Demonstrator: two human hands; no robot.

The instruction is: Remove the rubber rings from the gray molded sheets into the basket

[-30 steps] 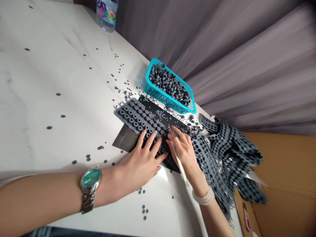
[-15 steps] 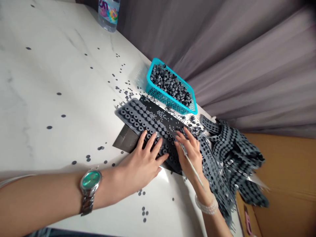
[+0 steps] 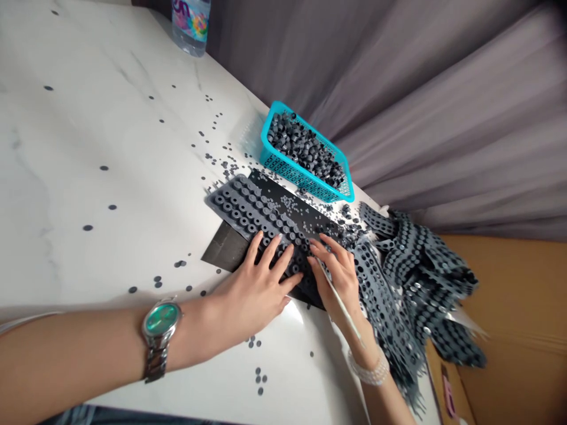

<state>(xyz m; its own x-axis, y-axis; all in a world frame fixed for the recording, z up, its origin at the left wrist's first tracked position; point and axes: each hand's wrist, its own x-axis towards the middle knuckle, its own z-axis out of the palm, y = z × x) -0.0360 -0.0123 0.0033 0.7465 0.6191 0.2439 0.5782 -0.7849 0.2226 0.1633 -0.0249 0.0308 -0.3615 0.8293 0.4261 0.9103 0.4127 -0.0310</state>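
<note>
A dark grey rubber sheet with rows of raised round parts [image 3: 248, 206] lies on a flat black board [image 3: 225, 248]. My left hand [image 3: 257, 289] rests on the sheet's near side with its fingers spread, pressing it down. At the sheet's right end, my right hand [image 3: 339, 277] is closed around a thin white stick [image 3: 333, 289]. The stick slants back over the wrist, and its working tip is hidden by the fingers. Small grey discs [image 3: 290, 204] lie scattered over the board's far part.
Behind the board stands a turquoise basket [image 3: 305, 179] full of small dark rubber pieces. Perforated sheets [image 3: 390, 301] are heaped at the right, beside a cardboard box [image 3: 518, 307]. A water bottle [image 3: 190, 26] stands at the far edge, near a grey curtain [image 3: 398, 88].
My right hand has shifted slightly left along the sheet with the stick still in it. My left hand stays spread on the sheet. The whole view has moved very slightly.
</note>
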